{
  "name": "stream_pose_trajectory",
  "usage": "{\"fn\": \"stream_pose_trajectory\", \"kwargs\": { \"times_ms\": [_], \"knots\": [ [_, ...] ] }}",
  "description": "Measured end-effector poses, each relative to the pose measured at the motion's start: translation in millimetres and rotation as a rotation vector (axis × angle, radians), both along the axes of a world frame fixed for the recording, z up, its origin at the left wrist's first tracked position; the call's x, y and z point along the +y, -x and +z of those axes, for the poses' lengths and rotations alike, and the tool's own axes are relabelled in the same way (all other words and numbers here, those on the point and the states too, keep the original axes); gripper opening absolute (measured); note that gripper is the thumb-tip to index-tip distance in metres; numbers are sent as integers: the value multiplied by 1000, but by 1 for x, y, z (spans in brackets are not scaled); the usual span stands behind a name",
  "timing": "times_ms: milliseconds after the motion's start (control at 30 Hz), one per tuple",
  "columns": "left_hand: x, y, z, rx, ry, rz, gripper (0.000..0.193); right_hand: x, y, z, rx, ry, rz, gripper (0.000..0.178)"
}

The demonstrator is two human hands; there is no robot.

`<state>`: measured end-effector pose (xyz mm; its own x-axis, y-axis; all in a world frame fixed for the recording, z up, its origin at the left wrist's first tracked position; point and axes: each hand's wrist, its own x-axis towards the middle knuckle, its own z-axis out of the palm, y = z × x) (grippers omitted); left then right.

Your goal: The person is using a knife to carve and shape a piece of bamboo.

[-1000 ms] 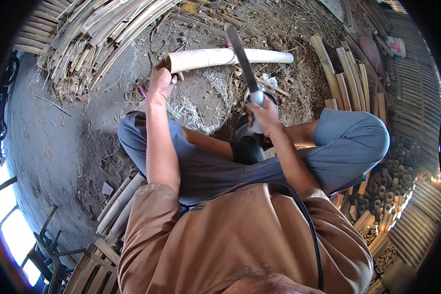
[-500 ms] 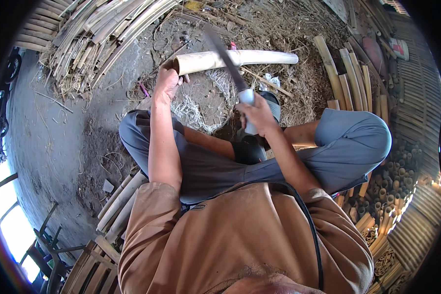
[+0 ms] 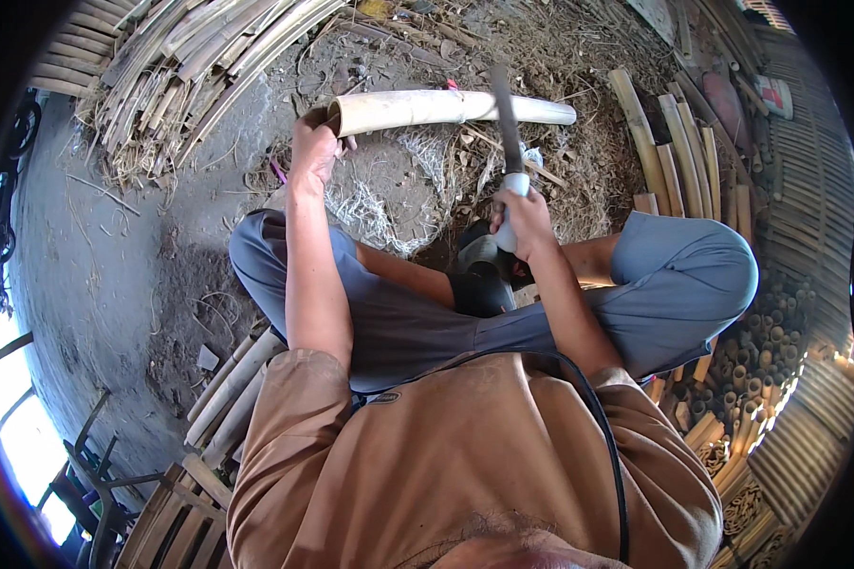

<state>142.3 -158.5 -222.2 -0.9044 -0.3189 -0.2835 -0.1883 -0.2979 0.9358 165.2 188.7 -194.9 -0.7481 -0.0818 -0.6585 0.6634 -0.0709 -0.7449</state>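
Observation:
A pale, hollow bamboo pole (image 3: 403, 111) lies across the space in front of my legs, its open end to the left. My left hand (image 3: 316, 150) is closed around that end, with the fingers partly hidden behind it. My right hand (image 3: 525, 220) grips the whitish handle of a long machete (image 3: 508, 119). The dark blade points away from me and crosses the pole near its right part; whether it touches the bamboo I cannot tell.
Split bamboo strips (image 3: 185, 81) are heaped at the far left. Cut bamboo lengths (image 3: 674, 142) stand at the right, with many bamboo tubes (image 3: 754, 370) stacked below. White plastic strands (image 3: 365, 216) and dry shavings litter the ground. My crossed legs (image 3: 674, 275) frame the near side.
The machete has shifted to the right along the pole, and its blade has turned more upright in the picture. My left hand and the bamboo have barely moved.

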Motion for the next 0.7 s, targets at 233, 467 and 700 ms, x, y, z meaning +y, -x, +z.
{"fn": "stream_pose_trajectory", "kwargs": {
  "times_ms": [233,467,700],
  "knots": [
    [16,1,4,-19,-53,-2,18,-44,-28,24,-17,45,161,13],
    [5,0,-7,-43,30,-46,16,-16,-2,3,-16,-48,1,13],
    [12,0,8,45,78,-62,10,-28,-29,13,-35,132,196,21]
  ]
}}
